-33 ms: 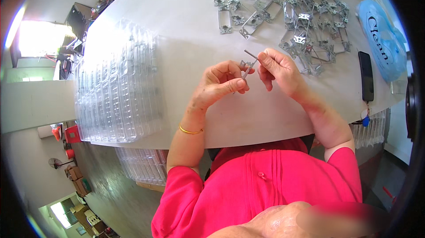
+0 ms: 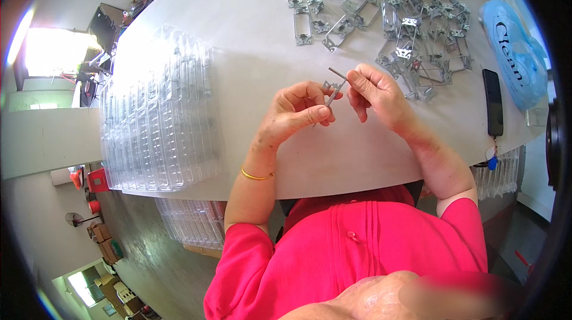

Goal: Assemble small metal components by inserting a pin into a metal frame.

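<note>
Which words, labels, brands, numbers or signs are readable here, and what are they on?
Blue plastic bag: one word in large dark letters, legible, but I don't copy printed words.
Black phone: no lettering I can make out.
Small metal part in the left hand: any marks are too small to read.
Brown boxes in the background: too small and blurred.

You have on a bright pinkish-red top. Its short sleeves stop near your elbows. Thin folds run down the front, by a little round red button. A thin gold bracelet goes around your left arm.
</note>
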`<act>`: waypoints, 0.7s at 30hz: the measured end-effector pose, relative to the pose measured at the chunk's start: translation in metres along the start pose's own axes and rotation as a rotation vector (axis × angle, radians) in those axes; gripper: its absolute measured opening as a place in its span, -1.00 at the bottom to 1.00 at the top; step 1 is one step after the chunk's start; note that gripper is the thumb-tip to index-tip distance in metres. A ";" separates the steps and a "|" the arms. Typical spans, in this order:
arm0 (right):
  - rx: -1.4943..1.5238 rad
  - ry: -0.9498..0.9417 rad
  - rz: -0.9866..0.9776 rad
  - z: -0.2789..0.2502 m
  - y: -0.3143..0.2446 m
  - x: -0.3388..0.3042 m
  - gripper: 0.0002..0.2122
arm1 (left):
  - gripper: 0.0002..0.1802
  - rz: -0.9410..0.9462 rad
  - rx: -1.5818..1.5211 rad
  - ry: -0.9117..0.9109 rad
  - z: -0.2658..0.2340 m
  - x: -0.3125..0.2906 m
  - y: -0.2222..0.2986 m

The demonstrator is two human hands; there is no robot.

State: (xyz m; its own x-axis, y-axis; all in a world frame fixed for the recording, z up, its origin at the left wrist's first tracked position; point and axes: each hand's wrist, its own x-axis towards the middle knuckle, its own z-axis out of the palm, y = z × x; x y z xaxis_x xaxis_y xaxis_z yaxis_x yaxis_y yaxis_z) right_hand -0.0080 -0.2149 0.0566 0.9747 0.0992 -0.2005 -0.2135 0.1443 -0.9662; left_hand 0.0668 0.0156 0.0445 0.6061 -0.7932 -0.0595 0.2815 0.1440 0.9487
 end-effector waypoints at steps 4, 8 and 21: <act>0.084 0.077 -0.057 0.005 -0.005 0.003 -0.76 | -0.80 -0.018 -0.060 -0.020 0.001 -0.003 0.003; 0.074 -0.027 -0.030 -0.005 -0.007 0.003 -0.81 | -0.80 -0.093 -0.017 -0.008 0.007 -0.004 0.011; 0.270 0.170 -0.174 -0.011 -0.008 0.007 -0.88 | -0.83 -0.076 -0.192 -0.084 0.004 -0.002 0.004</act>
State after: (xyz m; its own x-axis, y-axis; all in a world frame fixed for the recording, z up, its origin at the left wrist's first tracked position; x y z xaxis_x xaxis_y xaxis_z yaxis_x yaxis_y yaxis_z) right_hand 0.0011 -0.2265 0.0607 0.9903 -0.1117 -0.0831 -0.0316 0.4013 -0.9154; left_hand 0.0640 0.0154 0.0495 0.5157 -0.8514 -0.0953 0.4658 0.1853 0.8653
